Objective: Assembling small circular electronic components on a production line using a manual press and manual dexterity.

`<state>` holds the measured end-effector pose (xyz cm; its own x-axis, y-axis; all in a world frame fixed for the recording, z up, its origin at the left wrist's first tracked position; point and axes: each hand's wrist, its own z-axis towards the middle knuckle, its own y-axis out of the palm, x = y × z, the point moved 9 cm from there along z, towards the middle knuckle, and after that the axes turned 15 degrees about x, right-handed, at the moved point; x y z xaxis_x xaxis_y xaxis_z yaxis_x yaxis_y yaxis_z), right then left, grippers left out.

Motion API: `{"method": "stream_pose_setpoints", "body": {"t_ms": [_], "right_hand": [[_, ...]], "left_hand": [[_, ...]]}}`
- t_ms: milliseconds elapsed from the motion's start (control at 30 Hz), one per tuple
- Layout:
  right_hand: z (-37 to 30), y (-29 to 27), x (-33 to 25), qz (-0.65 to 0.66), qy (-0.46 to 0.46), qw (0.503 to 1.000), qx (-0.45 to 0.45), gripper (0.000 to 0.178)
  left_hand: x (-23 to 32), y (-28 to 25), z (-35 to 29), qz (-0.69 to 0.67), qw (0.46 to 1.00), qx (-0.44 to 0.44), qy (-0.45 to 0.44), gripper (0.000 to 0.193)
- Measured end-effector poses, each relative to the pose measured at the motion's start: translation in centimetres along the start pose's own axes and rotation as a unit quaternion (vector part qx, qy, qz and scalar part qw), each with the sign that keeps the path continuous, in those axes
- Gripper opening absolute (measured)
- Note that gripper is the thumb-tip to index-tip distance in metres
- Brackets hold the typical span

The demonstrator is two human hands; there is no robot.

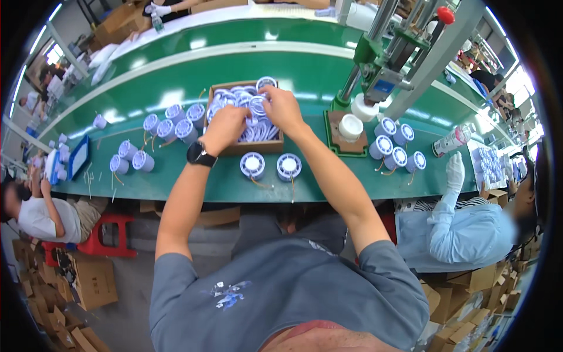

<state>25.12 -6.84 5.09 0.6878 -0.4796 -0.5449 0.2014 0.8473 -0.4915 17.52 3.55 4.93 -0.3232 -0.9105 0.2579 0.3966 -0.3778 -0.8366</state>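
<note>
A cardboard box (234, 149) on the green bench holds a heap of pale purple plastic rings (258, 134). Both hands are over it. My right hand (284, 109) is closed, thumb and fingers gripping the edge of one ring (257, 104). My left hand (230, 124), with a dark watch at the wrist, is curled with its fingertips at the heap beside that ring; what they pinch is hidden. Just in front of the box stand two purple cylindrical parts with slotted round tops, a left one (253, 166) and a right one (289, 167), thin wires trailing from them.
Right of the box stands a green hand press (346, 141) with a white round fixture (350, 126). More purple cylinders (186, 130) stand left of the box, others (396, 157) right of the press. A bottle (453, 141) lies farther right, near a seated co-worker's gloved hand (455, 172).
</note>
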Motion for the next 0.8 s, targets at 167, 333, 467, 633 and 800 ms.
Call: {"method": "stream_pose_setpoints", "body": {"t_ms": [167, 333, 467, 633, 800], "right_hand": [[-0.7, -5.5, 0.8, 0.141, 0.148, 0.977, 0.054, 0.024], [-5.6, -11.9, 2.9, 0.206, 0.212, 0.947, 0.128, 0.022], [-11.2, -13.5, 5.0, 0.166, 0.275, 0.944, 0.068, 0.024], [-15.1, -13.0, 3.5, -0.044, 0.101, 0.994, -0.005, 0.022], [-15.9, -14.3, 3.7, -0.041, 0.089, 0.993, 0.061, 0.023]], "left_hand": [[0.4, -0.5, -1.2, -0.020, 0.998, -0.017, 0.054, 0.028], [-1.1, -0.2, -0.3, -0.078, 0.997, -0.006, 0.014, 0.029], [-2.3, -1.1, 0.0, -0.138, 0.987, 0.044, -0.070, 0.030], [-4.1, -3.1, -0.3, -0.220, 0.948, 0.175, -0.153, 0.030], [-1.9, -9.1, -7.4, -0.217, 0.902, 0.307, -0.213, 0.025]]}}
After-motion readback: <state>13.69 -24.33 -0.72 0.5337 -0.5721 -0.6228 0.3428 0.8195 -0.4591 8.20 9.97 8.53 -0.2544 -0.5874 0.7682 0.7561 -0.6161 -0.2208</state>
